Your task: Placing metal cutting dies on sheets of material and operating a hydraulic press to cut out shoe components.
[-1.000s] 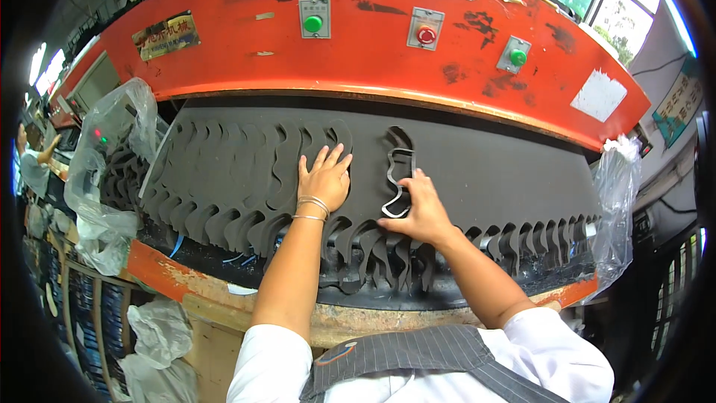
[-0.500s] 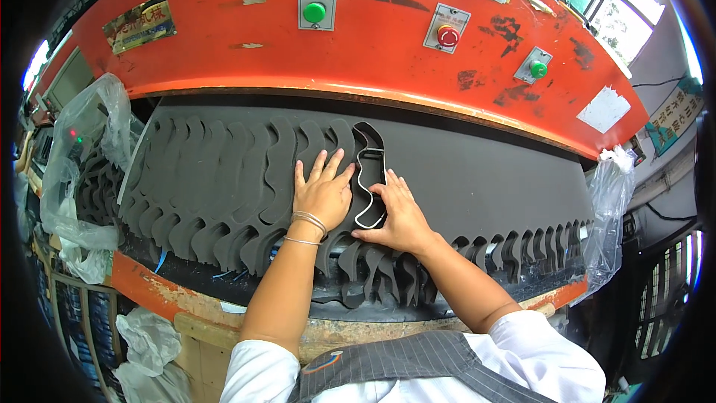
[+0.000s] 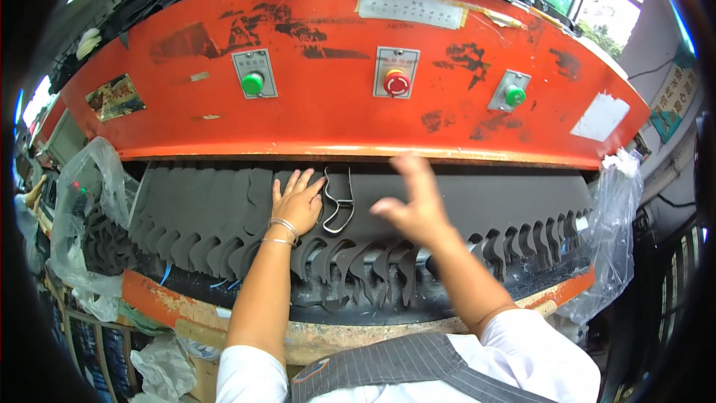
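A wavy metal cutting die [image 3: 345, 201] stands on a dark grey foam sheet [image 3: 477, 198] under the red machine. Just left of it, my left hand [image 3: 300, 203] lies flat with fingers spread on the cut foam and holds nothing. My right hand [image 3: 418, 207] is raised right of the die, apart from it. Its thumb stands away from the fingers and nothing is in it, though motion blurs it. Wavy cut foam strips [image 3: 198, 248] curl along the sheet's near edge.
The red machine beam [image 3: 321, 127] spans the far side, overhanging the sheet. It carries two green buttons [image 3: 252, 83] [image 3: 514, 95] and a red knob [image 3: 396, 83]. Clear plastic bags [image 3: 613, 231] hang at both ends. A worn ledge [image 3: 335, 334] runs along the near side.
My right hand has let go of the die and lifted away from it. My left hand stays on the foam beside the die. The view has tilted up towards the beam.
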The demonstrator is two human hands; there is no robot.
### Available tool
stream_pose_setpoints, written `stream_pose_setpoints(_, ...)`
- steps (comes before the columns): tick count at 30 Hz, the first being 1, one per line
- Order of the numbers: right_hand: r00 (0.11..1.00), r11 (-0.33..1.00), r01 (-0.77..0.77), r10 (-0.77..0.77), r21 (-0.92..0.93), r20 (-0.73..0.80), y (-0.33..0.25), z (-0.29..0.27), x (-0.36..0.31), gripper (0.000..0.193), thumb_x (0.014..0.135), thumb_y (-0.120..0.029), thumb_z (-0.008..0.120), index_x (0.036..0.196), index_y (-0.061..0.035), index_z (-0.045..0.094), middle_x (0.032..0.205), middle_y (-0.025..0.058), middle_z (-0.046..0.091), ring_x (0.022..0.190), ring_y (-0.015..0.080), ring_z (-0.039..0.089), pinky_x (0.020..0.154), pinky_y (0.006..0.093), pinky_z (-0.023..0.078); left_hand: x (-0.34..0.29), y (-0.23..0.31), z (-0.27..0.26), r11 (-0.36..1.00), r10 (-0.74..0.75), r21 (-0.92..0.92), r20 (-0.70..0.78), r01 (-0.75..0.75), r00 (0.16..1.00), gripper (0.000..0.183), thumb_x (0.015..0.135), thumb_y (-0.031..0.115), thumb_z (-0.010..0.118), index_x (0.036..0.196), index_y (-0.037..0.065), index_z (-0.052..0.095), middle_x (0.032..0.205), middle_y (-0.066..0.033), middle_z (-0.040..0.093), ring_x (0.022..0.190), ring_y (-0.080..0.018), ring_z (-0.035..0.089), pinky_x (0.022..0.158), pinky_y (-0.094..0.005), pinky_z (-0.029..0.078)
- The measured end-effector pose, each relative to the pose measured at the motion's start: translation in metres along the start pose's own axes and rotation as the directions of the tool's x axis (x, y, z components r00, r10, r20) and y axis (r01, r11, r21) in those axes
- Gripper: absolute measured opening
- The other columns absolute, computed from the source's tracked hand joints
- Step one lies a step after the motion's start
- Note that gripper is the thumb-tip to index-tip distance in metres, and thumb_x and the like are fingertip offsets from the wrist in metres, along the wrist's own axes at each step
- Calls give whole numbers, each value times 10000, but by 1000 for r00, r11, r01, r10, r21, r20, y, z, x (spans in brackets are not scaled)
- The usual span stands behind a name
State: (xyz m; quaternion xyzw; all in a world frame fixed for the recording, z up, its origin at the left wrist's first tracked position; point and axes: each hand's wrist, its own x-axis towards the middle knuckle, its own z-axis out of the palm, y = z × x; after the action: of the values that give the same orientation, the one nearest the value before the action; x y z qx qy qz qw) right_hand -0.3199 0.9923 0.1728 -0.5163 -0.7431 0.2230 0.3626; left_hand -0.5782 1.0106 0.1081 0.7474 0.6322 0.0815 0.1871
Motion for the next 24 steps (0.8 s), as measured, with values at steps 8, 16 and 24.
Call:
stream_pose_setpoints(8, 542, 825, -75, -437, -560, -718, 55, -176, 140, 574, 977, -439, 474, 1375, -27, 440, 1500, 231, 303, 1408, 411, 224, 1143, 531, 129, 47, 38, -120, 902, -65, -328, -744, -279, 665, 143, 902, 117, 588, 825, 20, 659, 773, -112, 629, 769, -291, 590, 680, -346, 461)
stream_pose_setpoints(16, 564, 840, -63, -415, -539, -713, 59, -158, 139, 453, 959, -265, 556, 1337, -25, 488, 1479, 233, 338, 1389, 383, 276, 1131, 500, 201, 49, 19, -164, 940, -59, -299, -613, -162, 788, 323, 915, 143, 583, 657, 0, 453, 640, -144, 450, 589, -320, 465, 550, -404, 374)
stream_pose_setpoints(24, 552, 823, -41, -455, -567, -699, 58, -153, 136, 423, 916, -180, 584, 1293, 3, 531, 1473, 206, 367, 1388, 384, 282, 1141, 497, 200, -89, 83, -32, 822, 118, -569, 135, -20, 984, 232, 872, 245, 658, 763, 40, 655, 718, -117, 605, 683, -286, 616, 632, -366, 486)
